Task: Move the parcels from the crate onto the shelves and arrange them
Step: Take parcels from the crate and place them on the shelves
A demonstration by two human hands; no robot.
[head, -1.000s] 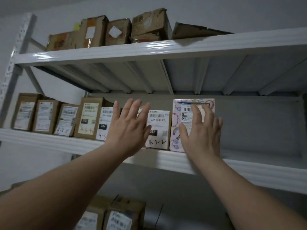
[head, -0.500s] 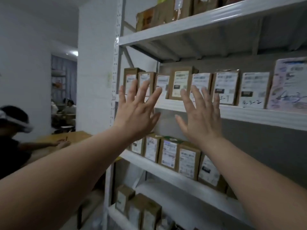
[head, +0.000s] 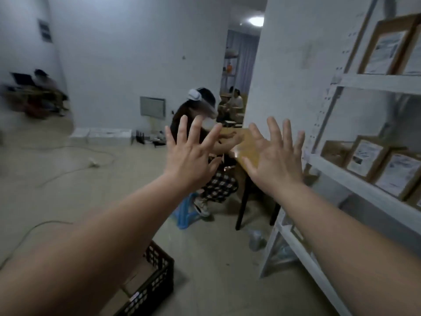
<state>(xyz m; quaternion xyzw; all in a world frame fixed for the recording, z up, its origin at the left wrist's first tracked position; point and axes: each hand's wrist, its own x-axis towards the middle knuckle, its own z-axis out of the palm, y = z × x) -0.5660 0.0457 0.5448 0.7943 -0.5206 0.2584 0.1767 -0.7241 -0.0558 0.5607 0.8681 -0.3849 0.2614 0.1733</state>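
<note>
Left hand (head: pixel 189 156), right hand (head: pixel 273 158) swung off shelves (head: pixel 364 191) toward open floor (head: pixel 68 183); grip spread, empty; crate (head: pixel 157 287) below.

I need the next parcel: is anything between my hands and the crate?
Nothing visible is. The black crate sits open-topped on the floor under your left forearm, cardboard showing inside; your left hand and right hand are open, holding nothing.

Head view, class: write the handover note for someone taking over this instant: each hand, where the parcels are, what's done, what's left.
Left hand: open, fingers spread, holding nothing.
Right hand: open, empty too.
Done: labelled parcels stand on the shelves at right.
Crate sits on the floor lower left, brown cardboard showing inside.
Left: probably fetch that and shelve it.
</note>
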